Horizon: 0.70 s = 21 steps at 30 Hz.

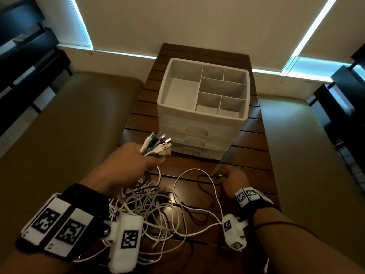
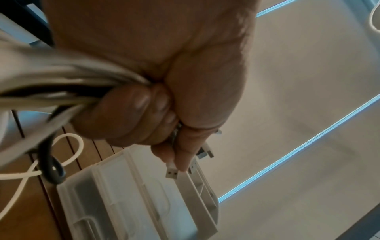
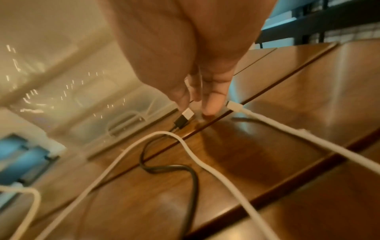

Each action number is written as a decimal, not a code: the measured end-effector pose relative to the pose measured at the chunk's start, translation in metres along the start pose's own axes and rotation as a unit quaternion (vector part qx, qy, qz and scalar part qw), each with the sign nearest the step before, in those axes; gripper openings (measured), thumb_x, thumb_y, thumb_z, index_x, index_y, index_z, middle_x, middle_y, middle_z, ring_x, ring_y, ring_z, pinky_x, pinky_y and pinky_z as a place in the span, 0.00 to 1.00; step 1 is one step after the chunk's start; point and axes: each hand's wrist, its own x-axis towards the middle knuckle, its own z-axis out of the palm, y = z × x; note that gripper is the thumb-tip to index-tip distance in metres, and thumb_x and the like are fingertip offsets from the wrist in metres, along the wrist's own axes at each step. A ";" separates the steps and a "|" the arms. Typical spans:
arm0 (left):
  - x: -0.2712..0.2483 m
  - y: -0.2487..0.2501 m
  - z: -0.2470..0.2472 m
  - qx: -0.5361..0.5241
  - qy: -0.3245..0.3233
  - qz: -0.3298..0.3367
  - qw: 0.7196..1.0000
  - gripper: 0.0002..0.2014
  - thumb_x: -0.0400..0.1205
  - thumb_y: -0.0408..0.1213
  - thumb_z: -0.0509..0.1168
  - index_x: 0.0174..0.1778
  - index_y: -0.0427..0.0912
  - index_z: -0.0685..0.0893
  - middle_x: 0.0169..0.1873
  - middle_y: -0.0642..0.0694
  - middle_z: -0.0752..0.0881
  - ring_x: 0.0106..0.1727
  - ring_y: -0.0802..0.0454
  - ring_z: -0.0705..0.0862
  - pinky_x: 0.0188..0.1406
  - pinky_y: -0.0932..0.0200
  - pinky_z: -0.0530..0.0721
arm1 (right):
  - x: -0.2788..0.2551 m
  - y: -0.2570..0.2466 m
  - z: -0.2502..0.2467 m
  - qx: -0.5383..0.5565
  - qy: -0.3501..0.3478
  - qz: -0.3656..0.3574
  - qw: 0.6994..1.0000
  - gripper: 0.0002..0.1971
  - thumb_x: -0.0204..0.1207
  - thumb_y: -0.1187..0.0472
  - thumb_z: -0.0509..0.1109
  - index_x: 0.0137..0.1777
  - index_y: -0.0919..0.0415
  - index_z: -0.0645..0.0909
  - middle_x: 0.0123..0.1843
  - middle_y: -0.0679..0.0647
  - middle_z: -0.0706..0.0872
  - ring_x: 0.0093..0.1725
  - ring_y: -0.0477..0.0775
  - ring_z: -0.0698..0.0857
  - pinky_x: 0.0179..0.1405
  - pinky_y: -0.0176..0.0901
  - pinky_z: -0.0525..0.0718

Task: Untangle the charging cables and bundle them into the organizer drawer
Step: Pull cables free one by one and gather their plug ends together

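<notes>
My left hand [image 1: 138, 159] is raised above the table and grips a bunch of cable ends; several USB plugs [image 1: 159, 144] fan out of the fist toward the organizer. In the left wrist view the fingers [image 2: 141, 104] curl tightly round the white and black cords. Below it a tangle of cables [image 1: 150, 206] lies on the table. My right hand [image 1: 231, 177] is down on the table, thumb and fingertip either side of the black cable's USB plug [image 3: 187, 114], pinching it. A white cable end [image 3: 234, 105] lies just beside it. The white organizer [image 1: 203, 115] has three closed drawers.
The organizer stands mid-table on a dark slatted wooden table [image 1: 248, 155]; its top tray has several empty compartments. Beige cushions flank the table, left [image 1: 69, 125] and right [image 1: 308, 139]. Dark shelving stands at both sides of the room.
</notes>
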 end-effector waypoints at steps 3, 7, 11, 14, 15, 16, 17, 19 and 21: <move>0.005 0.001 0.006 -0.030 -0.020 0.017 0.999 0.14 0.80 0.41 0.72 0.29 0.42 0.80 0.15 0.54 0.74 0.13 0.62 0.69 0.15 0.67 0.66 | 0.015 -0.004 0.009 -0.055 -0.032 -0.012 0.998 0.15 0.78 0.61 0.69 0.64 0.53 0.84 0.68 0.59 0.79 0.61 0.62 0.83 0.61 0.47 0.81; 0.016 -0.002 0.007 -0.064 -0.009 0.025 0.998 0.17 0.81 0.42 0.70 0.28 0.42 0.77 0.16 0.53 0.73 0.14 0.61 0.69 0.15 0.67 0.66 | 0.019 -0.026 -0.005 -0.009 -0.006 -0.054 0.998 0.06 0.78 0.61 0.67 0.52 0.60 0.84 0.53 0.60 0.88 0.52 0.61 0.86 0.47 0.42 0.81; 0.024 0.000 0.003 -0.077 -0.027 0.044 0.996 0.16 0.82 0.47 0.68 0.33 0.40 0.80 0.20 0.48 0.73 0.18 0.59 0.69 0.17 0.65 0.68 | -0.005 -0.051 -0.048 0.152 0.101 -0.152 0.971 0.03 0.76 0.64 0.72 0.47 0.56 0.84 0.39 0.45 0.85 0.40 0.43 0.83 0.36 0.19 0.74; 0.027 0.005 0.009 -0.113 -0.043 0.064 0.991 0.16 0.82 0.46 0.68 0.38 0.36 0.85 0.24 0.46 0.76 0.18 0.59 0.70 0.16 0.68 0.68 | -0.036 -0.070 -0.078 0.191 0.115 -0.246 0.943 0.06 0.74 0.63 0.75 0.49 0.56 0.87 0.42 0.39 0.85 0.44 0.38 0.84 0.47 0.19 0.77; 0.028 0.008 0.013 -0.135 -0.053 0.067 0.987 0.15 0.82 0.45 0.67 0.40 0.35 0.86 0.23 0.48 0.75 0.18 0.60 0.69 0.16 0.68 0.67 | -0.047 -0.074 -0.086 0.202 0.113 -0.266 0.936 0.06 0.73 0.64 0.76 0.49 0.55 0.88 0.42 0.37 0.85 0.45 0.38 0.85 0.48 0.22 0.79; 0.029 0.010 0.018 -0.154 -0.061 0.069 0.984 0.13 0.82 0.44 0.67 0.41 0.36 0.88 0.22 0.51 0.75 0.17 0.61 0.68 0.16 0.67 0.66 | -0.053 -0.079 -0.091 0.217 0.108 -0.278 0.929 0.07 0.73 0.64 0.76 0.49 0.54 0.88 0.42 0.37 0.86 0.46 0.38 0.86 0.49 0.25 0.81; 0.028 0.012 0.022 -0.166 -0.067 0.072 0.981 0.12 0.83 0.43 0.67 0.42 0.38 0.89 0.21 0.53 0.75 0.17 0.62 0.68 0.16 0.67 0.66 | -0.060 -0.081 -0.096 0.230 0.106 -0.284 0.925 0.07 0.73 0.63 0.76 0.49 0.52 0.87 0.43 0.38 0.87 0.46 0.39 0.87 0.50 0.29 0.83; 0.028 0.015 0.029 -0.172 -0.065 0.088 0.979 0.11 0.83 0.43 0.67 0.44 0.41 0.90 0.22 0.56 0.76 0.19 0.63 0.68 0.20 0.64 0.65 | -0.069 -0.085 -0.103 0.255 0.099 -0.286 0.918 0.08 0.73 0.63 0.77 0.47 0.49 0.85 0.43 0.43 0.89 0.45 0.42 0.88 0.49 0.39 0.87; 0.025 0.018 0.032 -0.164 -0.060 0.107 0.979 0.11 0.83 0.44 0.67 0.45 0.42 0.91 0.23 0.55 0.76 0.22 0.60 0.67 0.24 0.61 0.62 | -0.076 -0.091 -0.107 0.280 0.081 -0.288 0.912 0.10 0.73 0.64 0.76 0.45 0.46 0.84 0.41 0.46 0.90 0.42 0.44 0.90 0.47 0.45 0.89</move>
